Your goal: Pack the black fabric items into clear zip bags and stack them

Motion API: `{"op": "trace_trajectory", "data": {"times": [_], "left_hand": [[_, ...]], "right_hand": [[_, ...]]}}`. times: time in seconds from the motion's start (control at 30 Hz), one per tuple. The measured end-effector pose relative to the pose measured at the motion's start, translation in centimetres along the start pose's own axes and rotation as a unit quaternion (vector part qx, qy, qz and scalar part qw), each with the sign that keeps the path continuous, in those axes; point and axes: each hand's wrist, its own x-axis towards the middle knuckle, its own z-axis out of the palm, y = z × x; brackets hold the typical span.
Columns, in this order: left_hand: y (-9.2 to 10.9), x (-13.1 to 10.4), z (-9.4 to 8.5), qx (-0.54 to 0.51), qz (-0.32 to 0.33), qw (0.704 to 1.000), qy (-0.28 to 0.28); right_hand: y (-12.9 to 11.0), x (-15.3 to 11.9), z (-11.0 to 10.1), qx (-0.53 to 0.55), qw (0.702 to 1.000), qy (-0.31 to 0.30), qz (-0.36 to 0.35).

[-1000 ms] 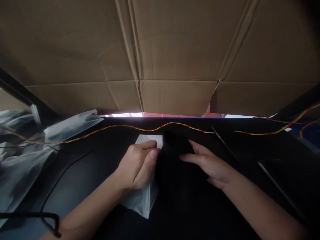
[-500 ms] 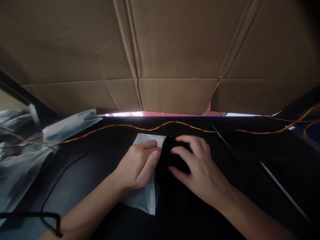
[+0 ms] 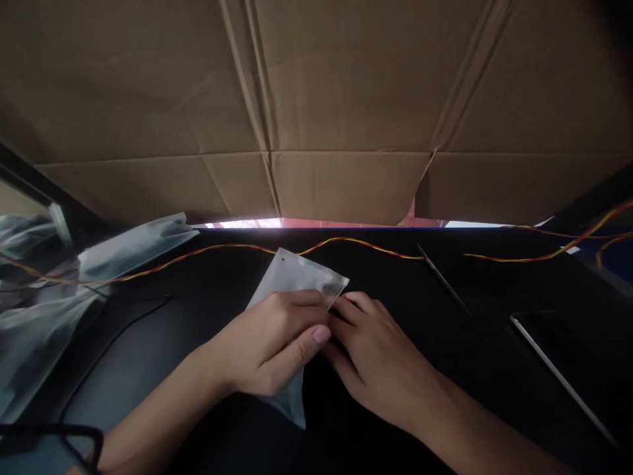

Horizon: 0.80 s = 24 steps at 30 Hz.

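Backdrop: a creased brown cardboard panel [image 3: 341,86], rising behind a matt black tabletop [image 3: 212,280] with a bright gap between. Along the far side: a twisted yellow-and-red wire [image 3: 341,239], partly hidden behind the upper corner of my bag. At left: a heap of frosted translucent plastic bags [image 3: 44,336], a thin black cable [image 3: 117,335] lying beside it. At right, well apart from my hands: two dark flat objects, each with one pale straight edge [image 3: 564,378]. Centre: one flat bag of frosted white plastic [image 3: 297,270], tilted, with a small dark dot near its top corner, mostly covered by my hands. My left hand [image 3: 277,346]: clamped on the bag, fingers curled over its middle, thumb extended rightward. My right hand [image 3: 383,359]: just beside the left, fingers bent at the bag's right edge, where a doubled strip shows; the tips are hidden, so I cannot tell whether they pinch anything. Handling notes, by my judgement: film this thin probably slips and creases, so a steady left grip serves best, flat rather than bunched; the right fingers do better working lightly along the edge, without tugging against the left.
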Motion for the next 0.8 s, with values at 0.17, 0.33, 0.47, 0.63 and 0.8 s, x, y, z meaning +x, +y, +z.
{"op": "trace_trajectory", "data": {"times": [0.17,0.33,0.47,0.63,0.8], "left_hand": [[0.0,-0.1,-0.4,-0.025,-0.036,0.998,-0.034],[-1.4,-1.0,-2.2,-0.020,-0.074,0.995,-0.063],[-2.6,-1.5,-2.3,-0.008,-0.087,0.991,-0.106],[-3.0,-1.7,-1.2,0.034,-0.117,0.984,-0.128],[-2.9,-1.9,-0.6,0.029,-0.117,0.987,-0.109]], "right_hand": [[0.1,0.1,-0.3,-0.003,1.000,0.006,0.019],[2.5,-0.5,-3.1,0.015,0.997,-0.035,-0.069],[3.4,-1.0,-4.4,0.029,0.992,-0.094,-0.075],[2.5,-1.3,-2.7,0.038,0.986,-0.126,-0.100],[1.7,-0.8,-0.8,-0.015,0.991,-0.091,-0.094]]}}
